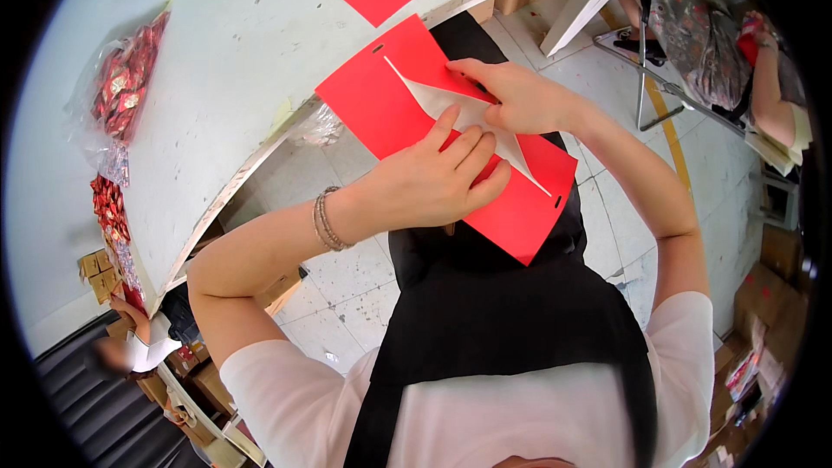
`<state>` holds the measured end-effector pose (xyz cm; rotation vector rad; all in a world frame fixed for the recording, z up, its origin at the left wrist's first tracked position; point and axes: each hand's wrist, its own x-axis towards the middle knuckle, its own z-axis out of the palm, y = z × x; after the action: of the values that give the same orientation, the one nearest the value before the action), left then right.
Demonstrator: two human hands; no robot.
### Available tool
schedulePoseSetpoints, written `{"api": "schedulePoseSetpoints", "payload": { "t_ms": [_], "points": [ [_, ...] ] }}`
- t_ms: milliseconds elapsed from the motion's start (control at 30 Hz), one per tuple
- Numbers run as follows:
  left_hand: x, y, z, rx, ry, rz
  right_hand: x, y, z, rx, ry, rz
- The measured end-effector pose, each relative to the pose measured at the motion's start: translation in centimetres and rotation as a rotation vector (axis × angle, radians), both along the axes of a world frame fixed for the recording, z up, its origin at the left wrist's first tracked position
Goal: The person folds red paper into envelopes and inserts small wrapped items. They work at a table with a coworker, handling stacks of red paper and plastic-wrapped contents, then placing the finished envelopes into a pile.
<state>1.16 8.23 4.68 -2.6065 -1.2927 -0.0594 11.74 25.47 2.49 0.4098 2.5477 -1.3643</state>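
A red slit sheet [364, 95], like a flat paper sleeve, lies slantwise over my lap by the table edge. Its long central slit gapes, and a pale inside shows. Small dark slots mark two of its ends. With curled fingers, my left hand [433, 175] grips the near lip of the slit, its thumb on the red face. On the far lip, my right hand [520, 95] holds the sheet between a thumb at the opening and an index finger reaching along the outer part. Another red slit sheet [381, 0] rests on the table.
The white table [225, 52] curves across the front and left. A clear bag of red packets [121, 87] and more red packets [108, 208] lie along its left side. Another person [130, 351] is at lower left; a seated person [771, 95] is at right. Cartons [767, 295] stand at right.
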Motion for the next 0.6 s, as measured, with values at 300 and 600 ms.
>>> {"api": "schedulePoseSetpoints", "payload": {
  "t_ms": [300,600],
  "points": [
    [-0.5,-0.5,0.1,-0.283,-0.684,-0.035,2.7,-2.2,-2.8,-0.169,0.127,-0.447],
    [2.2,0.5,-4.9,-0.702,-0.262,0.189,3.8,-6.6,-3.4,0.065,0.206,-0.479]
  ]
}}
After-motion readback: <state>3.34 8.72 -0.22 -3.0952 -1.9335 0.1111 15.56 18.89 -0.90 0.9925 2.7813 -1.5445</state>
